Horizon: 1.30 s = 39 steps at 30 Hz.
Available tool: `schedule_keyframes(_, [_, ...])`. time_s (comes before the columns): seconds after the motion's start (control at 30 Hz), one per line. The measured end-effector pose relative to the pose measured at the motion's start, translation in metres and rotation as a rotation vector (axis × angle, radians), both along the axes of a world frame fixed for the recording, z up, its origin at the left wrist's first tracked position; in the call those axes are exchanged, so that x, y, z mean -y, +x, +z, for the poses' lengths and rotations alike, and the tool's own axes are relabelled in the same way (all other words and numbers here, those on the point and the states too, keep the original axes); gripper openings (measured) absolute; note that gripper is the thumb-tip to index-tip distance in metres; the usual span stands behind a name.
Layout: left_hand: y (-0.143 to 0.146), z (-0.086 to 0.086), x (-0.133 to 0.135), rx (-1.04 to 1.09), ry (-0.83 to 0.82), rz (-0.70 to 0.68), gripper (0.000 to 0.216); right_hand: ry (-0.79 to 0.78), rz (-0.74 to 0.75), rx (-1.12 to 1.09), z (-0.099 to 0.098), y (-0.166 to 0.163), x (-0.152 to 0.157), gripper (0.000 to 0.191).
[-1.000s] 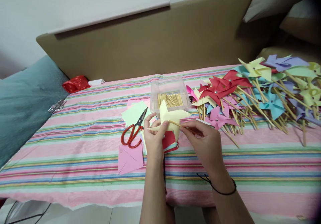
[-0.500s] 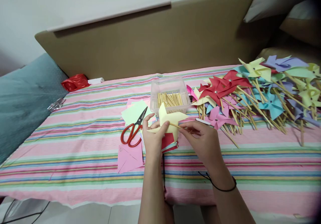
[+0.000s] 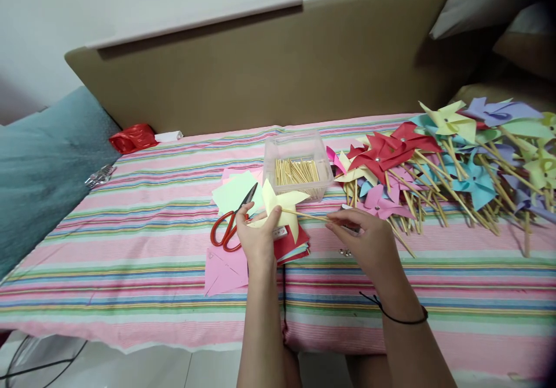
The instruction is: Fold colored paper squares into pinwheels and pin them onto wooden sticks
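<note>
A pale yellow paper pinwheel (image 3: 289, 202) is pinched in my left hand (image 3: 259, 234), the thumb pressing on its middle. From that middle a thin wooden stick (image 3: 306, 215) runs out to the right. My right hand (image 3: 369, 237) grips the stick's far end between thumb and fingers. Beneath the pinwheel lies a stack of red and coloured paper squares (image 3: 299, 243). Red-handled scissors (image 3: 232, 226) rest just left of my left hand, partly on pale green paper (image 3: 232, 194). Several small metal fasteners (image 3: 345, 252) lie on the cloth under my right hand.
A clear plastic box (image 3: 299, 139) of short sticks (image 3: 295, 172) stands behind my hands. Finished pinwheels (image 3: 403, 156) pile up on the right. A pink cut square (image 3: 226, 272) lies front left. Farther left are a red plastic bag (image 3: 134, 139) and a teal cushion (image 3: 47, 168).
My right hand has slid right along the stick, away from the pinwheel, showing more of its length. My left hand and the pinwheel have shifted slightly left. The small metal fasteners have come into view.
</note>
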<state>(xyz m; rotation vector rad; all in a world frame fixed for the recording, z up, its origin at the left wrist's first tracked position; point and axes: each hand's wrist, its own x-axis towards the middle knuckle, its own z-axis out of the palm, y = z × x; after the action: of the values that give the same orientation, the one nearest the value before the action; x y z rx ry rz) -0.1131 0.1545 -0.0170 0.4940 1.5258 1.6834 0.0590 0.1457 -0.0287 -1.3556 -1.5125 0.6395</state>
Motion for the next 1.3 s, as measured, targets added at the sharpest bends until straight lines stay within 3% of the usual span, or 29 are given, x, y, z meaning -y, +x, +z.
schedule_keyframes(0.23, [-0.001,-0.003,-0.001,0.025,-0.002,-0.053,0.065,0.031,0.039,0.068,-0.002,0.000,0.000,0.010])
schedule_keyframes(0.43, [-0.002,-0.003,-0.003,0.189,0.207,-0.168,0.049,-0.126,-0.070,-0.089,-0.003,0.004,-0.001,0.013])
schedule_keyframes(0.57, [-0.004,-0.004,-0.004,0.160,0.233,-0.127,0.044,-0.250,-0.075,-0.236,-0.004,0.007,-0.002,0.018])
schedule_keyframes(0.77, [-0.002,-0.007,-0.005,0.123,0.224,-0.188,0.040,-0.289,-0.050,-0.295,-0.005,0.005,-0.002,0.018])
schedule_keyframes(0.97, [0.005,-0.007,-0.004,0.264,0.208,-0.313,0.034,-0.320,-0.013,-0.252,-0.003,0.002,-0.001,0.019])
schedule_keyframes(1.3, [0.007,-0.005,-0.003,0.335,0.202,-0.362,0.044,-0.342,0.013,-0.215,0.001,0.000,-0.001,0.023])
